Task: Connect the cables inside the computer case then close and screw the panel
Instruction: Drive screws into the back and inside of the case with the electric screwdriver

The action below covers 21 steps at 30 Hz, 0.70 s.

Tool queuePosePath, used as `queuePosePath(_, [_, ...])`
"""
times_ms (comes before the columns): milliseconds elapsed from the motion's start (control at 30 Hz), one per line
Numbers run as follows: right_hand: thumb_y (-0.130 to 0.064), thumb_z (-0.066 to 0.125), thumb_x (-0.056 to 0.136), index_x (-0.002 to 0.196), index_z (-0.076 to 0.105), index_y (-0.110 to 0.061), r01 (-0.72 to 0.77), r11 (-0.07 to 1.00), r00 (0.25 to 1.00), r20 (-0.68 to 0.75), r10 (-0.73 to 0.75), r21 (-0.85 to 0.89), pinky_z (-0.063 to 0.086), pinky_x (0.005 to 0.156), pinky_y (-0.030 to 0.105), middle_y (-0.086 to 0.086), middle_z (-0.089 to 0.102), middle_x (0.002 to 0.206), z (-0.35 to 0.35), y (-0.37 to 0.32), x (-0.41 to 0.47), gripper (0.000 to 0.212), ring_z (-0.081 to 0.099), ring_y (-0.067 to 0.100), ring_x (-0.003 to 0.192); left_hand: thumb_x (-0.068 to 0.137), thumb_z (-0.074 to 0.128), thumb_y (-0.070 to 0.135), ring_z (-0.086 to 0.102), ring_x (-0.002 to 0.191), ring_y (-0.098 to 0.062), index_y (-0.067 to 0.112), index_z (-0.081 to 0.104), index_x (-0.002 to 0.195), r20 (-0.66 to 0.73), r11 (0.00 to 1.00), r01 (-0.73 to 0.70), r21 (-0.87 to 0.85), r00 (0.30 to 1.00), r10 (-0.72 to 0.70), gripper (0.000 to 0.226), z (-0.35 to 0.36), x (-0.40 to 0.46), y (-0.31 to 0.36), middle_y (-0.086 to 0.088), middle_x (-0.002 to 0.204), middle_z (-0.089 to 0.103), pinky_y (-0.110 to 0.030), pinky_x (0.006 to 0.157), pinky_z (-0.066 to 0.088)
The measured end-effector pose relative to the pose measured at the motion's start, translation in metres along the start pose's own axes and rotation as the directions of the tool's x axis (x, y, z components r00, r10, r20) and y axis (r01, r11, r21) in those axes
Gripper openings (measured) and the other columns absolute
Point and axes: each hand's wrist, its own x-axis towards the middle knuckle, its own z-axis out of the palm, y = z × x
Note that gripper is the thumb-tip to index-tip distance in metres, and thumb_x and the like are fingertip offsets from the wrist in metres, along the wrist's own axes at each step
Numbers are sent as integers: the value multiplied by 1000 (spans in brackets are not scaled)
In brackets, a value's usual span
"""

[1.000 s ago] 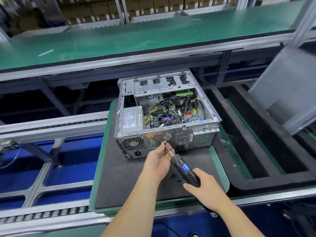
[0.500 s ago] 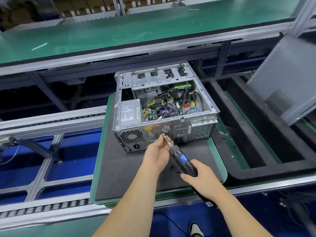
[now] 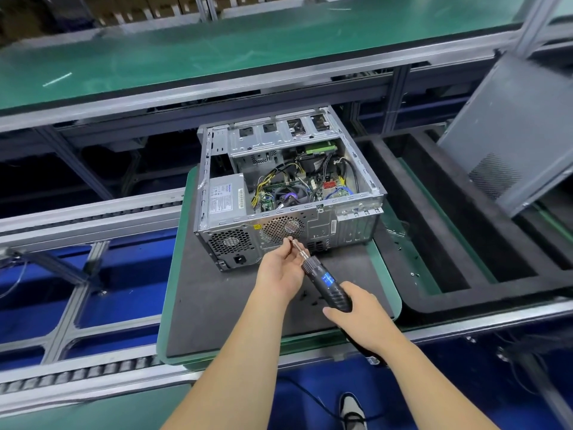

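An open grey computer case (image 3: 288, 193) lies on its side on a dark-padded, green-rimmed pallet (image 3: 217, 305), its cables, fan and boards showing. My right hand (image 3: 356, 318) grips a black electric screwdriver (image 3: 328, 287) with a lit blue display, its bit aimed at the case's rear. Just short of the rear fan grille, my left hand (image 3: 279, 271) pinches the bit's tip, perhaps with a screw I cannot make out. The grey side panel (image 3: 508, 131) leans at the far right, off the case.
A second black foam tray (image 3: 465, 243) sits right of the pallet with small screws (image 3: 414, 274) on its green edge. Roller conveyor rails (image 3: 77, 218) run to the left. A green workbench (image 3: 248, 48) spans the back. A shoe (image 3: 352, 409) shows below.
The view has shifted, so the case now sits higher in frame. Both hands keep the same hold on the screwdriver, its tip staying just before the case's rear.
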Motion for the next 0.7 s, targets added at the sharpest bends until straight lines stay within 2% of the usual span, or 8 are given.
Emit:
queuePosePath(67, [-47,69,78,85,54,-32,0,1000,1000,-9,0,1,43,55,20,-10,60,71,0,1,-1,22,53,0,60,103,46,8,51,69,-19,0,57,88,3,1000,1,-13,1000,-1,21,1,0,0,-9,77,53,-33,75,48])
queuePosePath(300, [-46,70,78,84,53,-33,-13,1000,1000,5,13,-4,43,54,20,-10,61,70,0,-1,-2,22,54,1,57,103,49,11,54,69,-18,1,60,88,6,994,-19,105,1000,19,20,0,-4,1,-8,78,56,-30,75,48])
queuePosePath(433, [-47,70,77,83,54,-33,-20,999,1000,25,19,47,43,54,19,-13,62,67,2,0,-4,22,55,0,57,103,48,11,54,70,-18,2,59,87,15,990,-25,142,1000,23,21,0,-6,1,-7,78,56,-31,77,49])
queuePosePath(600, [-36,75,80,80,55,-27,-38,989,997,68,28,140,49,64,30,-7,62,65,-1,-1,-6,22,57,9,58,105,43,9,53,72,-19,5,57,89,13,975,-34,221,999,32,21,-1,-8,1,-8,78,55,-32,77,49])
queuePosePath(700, [-31,76,84,87,58,-19,-71,973,990,131,43,219,50,57,30,-3,63,62,-6,-6,-9,21,57,9,52,105,43,9,56,75,-21,6,57,93,15,943,-50,328,999,48,18,0,-8,4,-9,82,58,-34,76,50])
